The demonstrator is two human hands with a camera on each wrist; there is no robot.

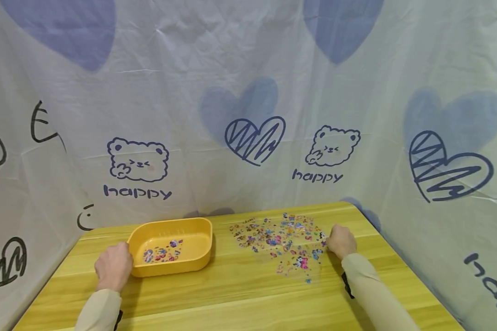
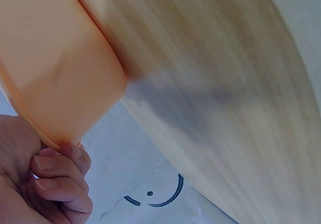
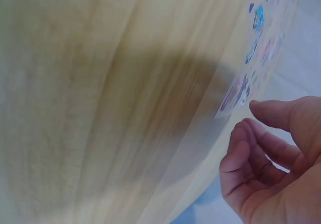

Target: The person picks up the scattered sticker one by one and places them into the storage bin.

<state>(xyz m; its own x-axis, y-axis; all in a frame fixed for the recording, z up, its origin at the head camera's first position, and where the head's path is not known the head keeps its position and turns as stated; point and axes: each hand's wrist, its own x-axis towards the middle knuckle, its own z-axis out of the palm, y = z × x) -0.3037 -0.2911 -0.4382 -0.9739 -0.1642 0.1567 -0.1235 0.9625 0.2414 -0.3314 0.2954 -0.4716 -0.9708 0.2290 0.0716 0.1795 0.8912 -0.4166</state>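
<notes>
A left hand (image 1: 114, 266) grips a yellow tray (image 1: 178, 266) left of stickers (image 1: 275, 240) spread across a table (image 1: 232, 296); the right hand (image 1: 342, 240), thumb parted, holds nothing visible beside them. A careless tug could tip the tray, spilling stickers inside.

My left forearm (image 1: 98, 311) reached forward, my left hand (image 1: 113, 265) gripped with its fingers (image 2: 64, 190) bent in, my right forearm (image 1: 374, 287) slanted forward and inward, my right hand (image 1: 342, 241) was loosely curled, its thumb (image 3: 275, 112) just apart from the bent fingertips (image 3: 241, 149).
</notes>
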